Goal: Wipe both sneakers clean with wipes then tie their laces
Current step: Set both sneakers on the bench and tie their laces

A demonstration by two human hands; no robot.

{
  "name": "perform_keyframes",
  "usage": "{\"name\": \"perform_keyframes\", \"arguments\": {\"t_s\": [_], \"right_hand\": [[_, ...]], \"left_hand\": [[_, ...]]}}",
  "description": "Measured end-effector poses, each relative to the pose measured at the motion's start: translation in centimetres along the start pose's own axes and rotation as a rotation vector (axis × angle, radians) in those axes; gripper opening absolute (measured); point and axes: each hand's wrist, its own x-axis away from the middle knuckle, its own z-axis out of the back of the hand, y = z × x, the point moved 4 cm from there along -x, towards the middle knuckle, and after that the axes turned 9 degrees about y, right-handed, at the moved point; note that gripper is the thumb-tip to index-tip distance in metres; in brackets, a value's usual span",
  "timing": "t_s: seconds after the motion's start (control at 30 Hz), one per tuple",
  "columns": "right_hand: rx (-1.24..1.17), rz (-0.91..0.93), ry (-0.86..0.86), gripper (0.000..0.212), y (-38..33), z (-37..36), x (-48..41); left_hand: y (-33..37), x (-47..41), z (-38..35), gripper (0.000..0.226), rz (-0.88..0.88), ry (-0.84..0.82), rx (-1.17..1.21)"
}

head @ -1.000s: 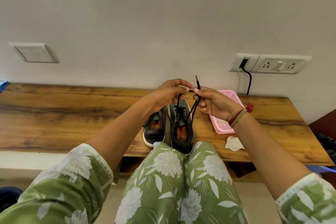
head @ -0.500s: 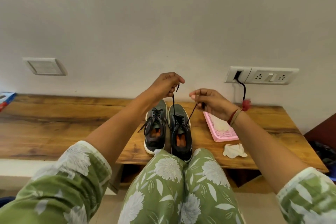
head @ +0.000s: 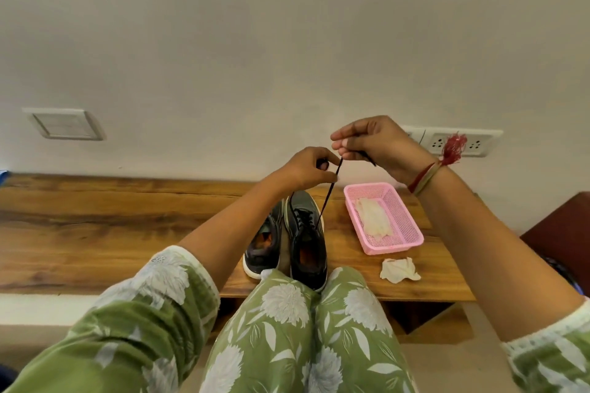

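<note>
Two dark grey sneakers stand side by side on the wooden bench [head: 95, 226], toes toward the wall. A black lace [head: 329, 195] rises taut from the right sneaker [head: 308, 246] up to my hands. Above the shoe my right hand [head: 376, 147] pinches the lace's upper end. My left hand [head: 306, 169], just below and to the left, has curled fingers at the same lace. My left forearm partly covers the left sneaker [head: 265, 242].
A pink plastic basket [head: 405, 242] with white wipes inside sits to the right of the shoes. A crumpled used wipe [head: 399, 269] lies in front of it. Wall sockets [head: 453, 143] are behind my right hand, and my knees meet the bench edge.
My right hand has risen and pulled the lace up taut. My left hand moved right, closer to it. The view shifted, uncovering the whole pink basket.
</note>
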Motion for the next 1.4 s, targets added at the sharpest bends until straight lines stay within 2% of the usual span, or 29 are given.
{"name": "perform_keyframes", "arguments": {"t_s": [0.03, 0.1, 0.17, 0.23, 0.27, 0.3, 0.37, 0.4, 0.5, 0.57, 0.7, 0.8, 0.9, 1.07, 1.27, 1.4], "right_hand": [[-0.022, 0.02, -0.043, 0.024, -0.8, 0.0, 0.3], [-0.087, 0.106, -0.084, 0.024, -2.6, 0.5, 0.8], [-0.177, 0.251, -0.007, 0.023, -4.0, 2.1, 0.9], [-0.23, 0.333, 0.141, 0.026, -3.2, 4.1, 0.4], [-0.165, 0.316, 0.184, 0.03, -1.9, 4.5, -0.2], [-0.002, 0.258, 0.178, 0.034, -0.1, 4.3, -0.9], [0.462, 0.083, -0.048, 0.039, 4.5, 1.7, -2.2], [0.588, 0.021, -0.175, 0.041, 6.6, 0.0, -2.7], [0.533, -0.087, -0.414, 0.052, 10.9, -4.4, -3.8], [0.565, -0.077, -0.508, 0.053, 12.8, -6.6, -5.0], [0.653, -0.058, -0.646, 0.031, 15.1, -9.6, -6.7], [0.65, -0.147, -0.746, 0.02, 17.0, -10.8, -7.0], [0.613, -0.248, -0.747, 0.005, 19.1, -11.5, -7.0], [0.548, -0.32, -0.708, 0.01, 18.9, -10.8, -6.7], [0.464, -0.269, -0.713, 0.007, 13.6, -8.5, -6.1], [0.437, -0.209, -0.678, 0.016, 9.0, -7.0, -5.6]], "left_hand": [[0.3, -0.3, -0.3, 0.016, -0.035, 0.006, 0.006], [1.1, -0.7, 0.0, 0.02, -0.068, 0.029, 0.029], [2.0, -0.9, 0.9, 0.023, -0.105, 0.042, -0.001], [2.2, -1.1, 2.0, 0.025, -0.123, 0.06, -0.012], [2.0, -1.1, 2.5, 0.026, -0.118, 0.077, 0.001], [1.9, -1.1, 2.9, 0.028, -0.108, 0.093, 0.021], [1.8, -0.9, 3.4, 0.031, -0.084, 0.122, 0.052], [2.0, -0.7, 3.5, 0.032, -0.081, 0.128, 0.056], [2.8, -0.4, 3.5, 0.032, -0.105, 0.093, 0.038], [3.2, -0.2, 3.4, 0.031, -0.13, 0.055, 0.03], [3.2, -0.3, 3.4, 0.03, -0.171, -0.008, -0.026], [2.8, -0.5, 3.4, 0.029, -0.181, -0.016, -0.006], [2.4, -0.8, 3.6, 0.029, -0.175, -0.014, 0.015], [2.3, -1.0, 4.6, 0.033, -0.131, 0.017, 0.069], [2.5, -1.0, 5.7, 0.031, -0.109, 0.032, 0.013], [2.9, -0.7, 5.7, 0.032, -0.073, 0.002, -0.043]]}}
